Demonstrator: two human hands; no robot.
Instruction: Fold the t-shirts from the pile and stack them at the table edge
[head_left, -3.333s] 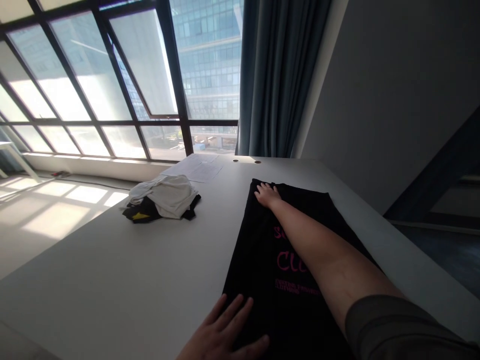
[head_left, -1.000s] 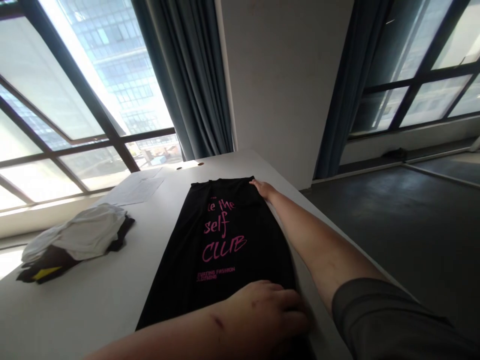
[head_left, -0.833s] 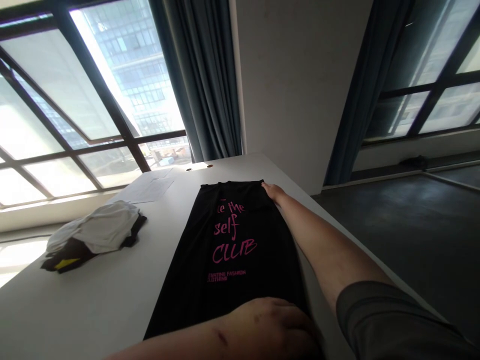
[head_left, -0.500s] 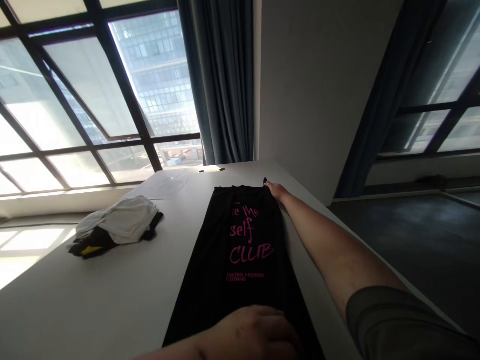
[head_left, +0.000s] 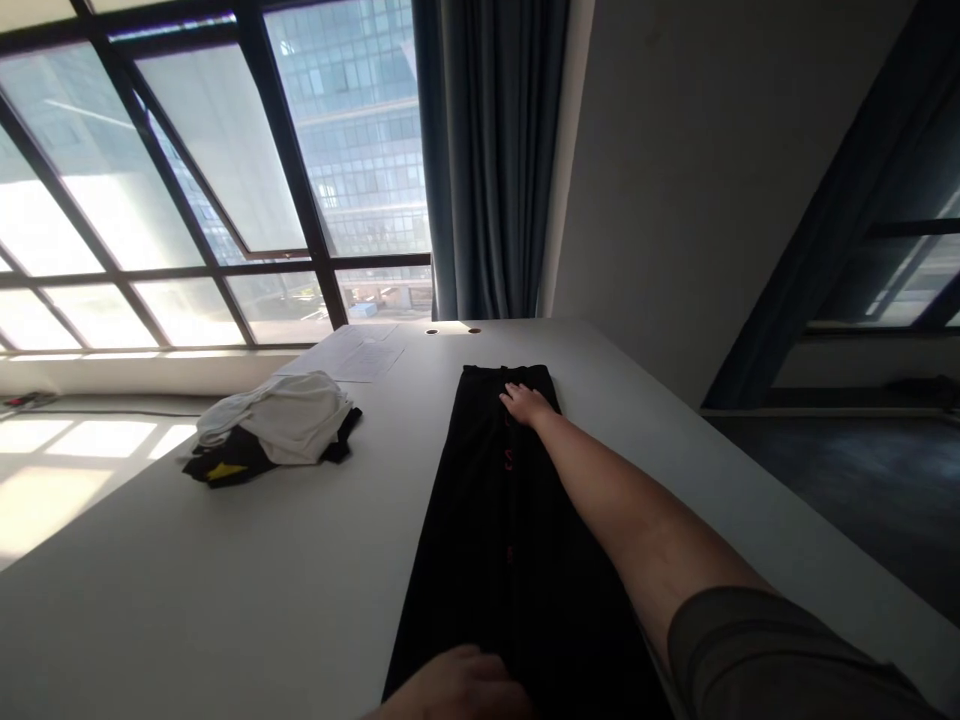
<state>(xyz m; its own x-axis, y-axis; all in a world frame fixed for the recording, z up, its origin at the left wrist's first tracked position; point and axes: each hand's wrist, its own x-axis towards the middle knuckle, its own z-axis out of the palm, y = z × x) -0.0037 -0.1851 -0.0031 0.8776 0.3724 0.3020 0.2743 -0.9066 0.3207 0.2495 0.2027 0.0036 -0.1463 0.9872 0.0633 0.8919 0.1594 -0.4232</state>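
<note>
A black garment [head_left: 480,520] lies lengthwise on the white table [head_left: 225,580], folded into a narrow strip with only slivers of pink print showing along a middle fold. My right hand [head_left: 525,403] rests flat on its far end, fingers spread, arm stretched over the cloth. My left hand [head_left: 457,688] presses on the near end at the bottom edge of the view, partly cut off.
A pile of clothes [head_left: 274,425], white on top of black with a yellow patch, sits to the left. Sheets of paper [head_left: 352,355] lie at the far end near two cable holes. Windows, a curtain and a grey wall stand beyond.
The right side of the garment has been folded over to the left, covering the pink lettering. My right hand moved from the far right corner onto the middle of the far end.
</note>
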